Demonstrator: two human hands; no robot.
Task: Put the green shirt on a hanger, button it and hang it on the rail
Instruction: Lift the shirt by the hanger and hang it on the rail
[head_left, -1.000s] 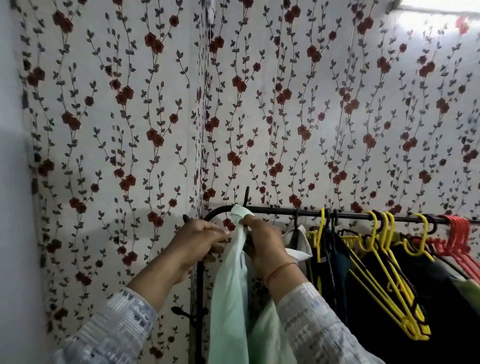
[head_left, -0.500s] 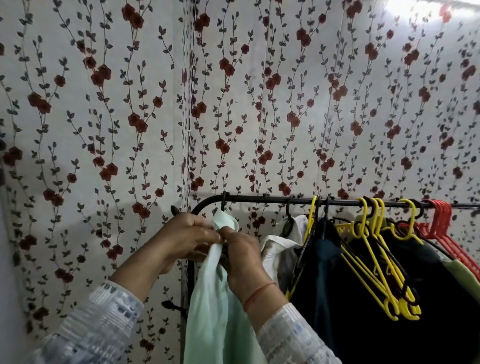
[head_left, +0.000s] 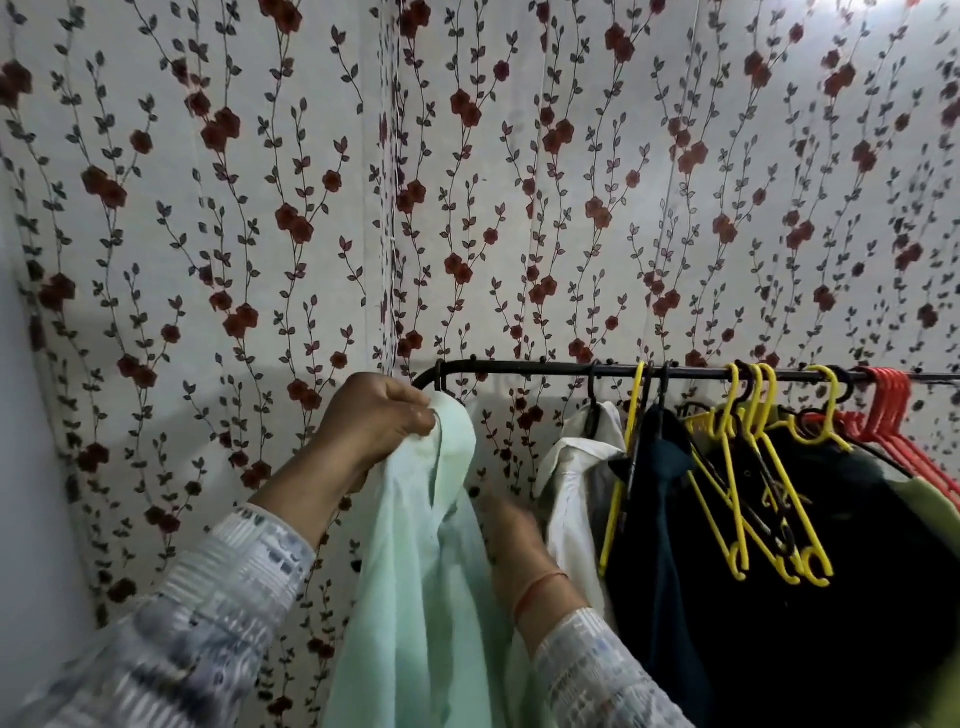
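Right hand dropped; left hand pinches soft green shirt.

The green shirt is thin matt cloth, the rail smooth black metal, the yellow hangers glossy plastic.

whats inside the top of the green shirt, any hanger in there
A black hook rises from the collar of the green shirt and sits over the rail. The rest of the hanger is covered by cloth. The left hand grips the collar.
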